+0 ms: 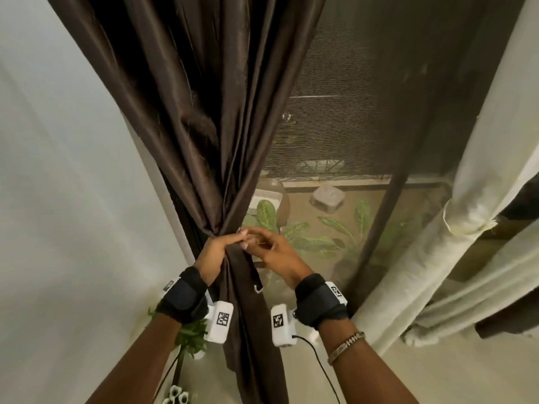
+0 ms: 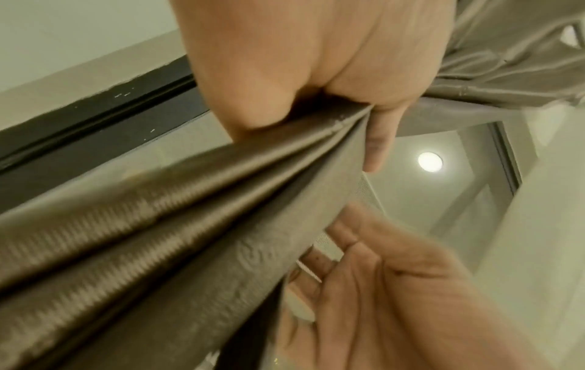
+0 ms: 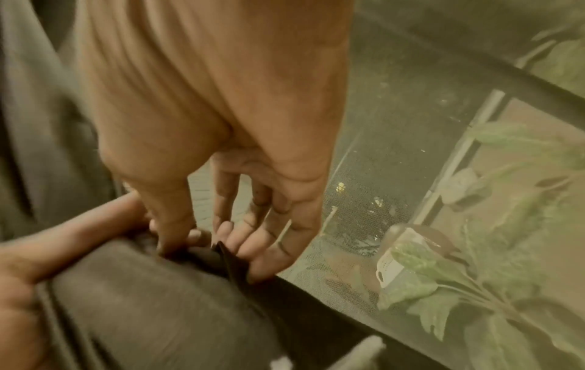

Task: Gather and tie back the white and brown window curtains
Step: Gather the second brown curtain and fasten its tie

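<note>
Both wrists met at the bunched waist of the brown curtain. Clenched, the left hand encircled the gathered folds; the right hand pinched a dark tie strap beside it. That satin looked soft, light and slippery, best gripped at the cinch. Farther right, the white curtain hung already bundled.
</note>
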### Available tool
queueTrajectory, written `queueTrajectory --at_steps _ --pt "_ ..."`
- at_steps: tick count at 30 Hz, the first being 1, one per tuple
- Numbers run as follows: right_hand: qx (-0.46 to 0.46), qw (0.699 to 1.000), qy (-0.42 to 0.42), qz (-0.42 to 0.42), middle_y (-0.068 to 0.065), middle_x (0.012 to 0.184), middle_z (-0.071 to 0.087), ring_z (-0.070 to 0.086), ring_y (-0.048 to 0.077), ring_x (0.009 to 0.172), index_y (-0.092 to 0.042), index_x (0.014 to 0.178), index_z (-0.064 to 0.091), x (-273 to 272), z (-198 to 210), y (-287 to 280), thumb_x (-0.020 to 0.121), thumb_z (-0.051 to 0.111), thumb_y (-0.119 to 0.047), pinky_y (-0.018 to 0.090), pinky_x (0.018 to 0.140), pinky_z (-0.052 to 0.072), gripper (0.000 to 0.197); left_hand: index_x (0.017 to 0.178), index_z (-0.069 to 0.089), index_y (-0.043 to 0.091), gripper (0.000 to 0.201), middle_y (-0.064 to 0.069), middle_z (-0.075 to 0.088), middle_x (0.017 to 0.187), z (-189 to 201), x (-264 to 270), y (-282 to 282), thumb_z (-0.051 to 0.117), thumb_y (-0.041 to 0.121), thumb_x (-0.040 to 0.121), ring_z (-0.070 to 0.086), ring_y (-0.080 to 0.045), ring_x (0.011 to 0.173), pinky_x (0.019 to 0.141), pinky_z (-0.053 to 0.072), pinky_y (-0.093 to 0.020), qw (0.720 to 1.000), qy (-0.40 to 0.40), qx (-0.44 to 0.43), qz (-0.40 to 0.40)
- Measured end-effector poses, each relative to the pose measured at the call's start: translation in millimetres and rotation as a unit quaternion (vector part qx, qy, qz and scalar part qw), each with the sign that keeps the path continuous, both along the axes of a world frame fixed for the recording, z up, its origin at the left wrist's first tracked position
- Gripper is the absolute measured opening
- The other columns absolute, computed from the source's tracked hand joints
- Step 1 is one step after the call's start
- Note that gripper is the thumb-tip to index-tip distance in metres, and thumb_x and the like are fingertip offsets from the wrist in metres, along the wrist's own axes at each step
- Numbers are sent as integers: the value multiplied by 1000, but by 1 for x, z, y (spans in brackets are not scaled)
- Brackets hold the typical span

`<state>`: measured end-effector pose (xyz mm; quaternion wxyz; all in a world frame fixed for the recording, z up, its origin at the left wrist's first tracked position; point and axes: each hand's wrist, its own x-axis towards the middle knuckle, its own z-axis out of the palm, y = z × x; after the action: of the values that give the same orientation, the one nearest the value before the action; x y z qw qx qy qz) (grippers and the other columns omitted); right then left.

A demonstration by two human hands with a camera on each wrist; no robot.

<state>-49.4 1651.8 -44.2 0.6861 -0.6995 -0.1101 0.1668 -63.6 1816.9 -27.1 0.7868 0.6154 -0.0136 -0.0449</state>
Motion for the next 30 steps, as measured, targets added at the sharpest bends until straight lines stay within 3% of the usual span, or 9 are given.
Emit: queueTrajectory --at_steps 3,8,12,15,18,21,24,26,30 --pt "-66 998 2 24 17 124 71 71 33 116 -41 145 54 6 -8 -7 85 87 -31 50 99 58 70 101 64 -3 19 -19 62 103 2 1 8 67 14 93 62 -33 104 103 49 -49 997 -7 -70 -33" --pt "-146 982 -107 -50 10 80 67 60 19 71 -29 136 67 5 -18 -7 96 74 -22 35 67 45 41 103 60 -4 17 -17 60 101 10 4 2 47 5 99 66 -25 91 83 59 -30 995 -12 -78 -64" --pt "-127 984 -112 -62 7 97 81 70 15 82 -29 113 79 3 -12 -14 96 76 -22 39 78 60 19 101 64 -7 19 -16 70 103 13 7 3 46 -1 99 73 -21 92 84 59 -24 997 -21 -16 -68" --pt "-86 989 -89 -88 12 86 80 70 15 75 -16 96 85 3 0 -26 93 82 -20 31 69 58 6 108 62 -4 19 -10 71 106 11 8 10 60 3 91 69 -22 99 98 56 -29 996 -10 -1 -85" --pt "-27 988 -74 -136 10 79 78 66 14 64 -8 100 85 6 17 -39 89 85 -16 21 58 51 13 94 71 6 13 -10 69 110 5 12 15 64 7 83 66 -24 107 110 47 -35 996 -2 33 -79" --pt "53 987 -4 -152 7 83 78 63 16 56 -4 107 81 10 27 -43 96 78 -16 25 55 48 18 85 82 22 19 -8 72 110 3 7 16 69 11 76 67 -28 108 97 55 -26 994 16 69 -85" --pt "102 983 22 -154 12 92 76 64 15 57 0 115 77 12 28 -46 101 71 -13 26 56 51 20 83 86 24 21 2 70 98 -4 4 18 77 14 67 64 -27 104 100 46 -34 992 14 67 -102" --pt "53 988 -24 -140 11 99 79 68 15 62 -3 114 79 10 28 -47 101 71 -14 22 54 53 18 83 73 8 28 13 67 87 -7 6 20 80 23 61 61 -17 96 98 42 -31 992 0 95 -84" --pt "-47 985 -108 -124 0 111 80 74 13 86 -10 111 83 10 22 -51 99 72 -6 20 65 59 17 92 69 24 24 19 66 95 -10 10 29 77 35 72 61 -11 103 107 43 -34 968 -54 245 -33"
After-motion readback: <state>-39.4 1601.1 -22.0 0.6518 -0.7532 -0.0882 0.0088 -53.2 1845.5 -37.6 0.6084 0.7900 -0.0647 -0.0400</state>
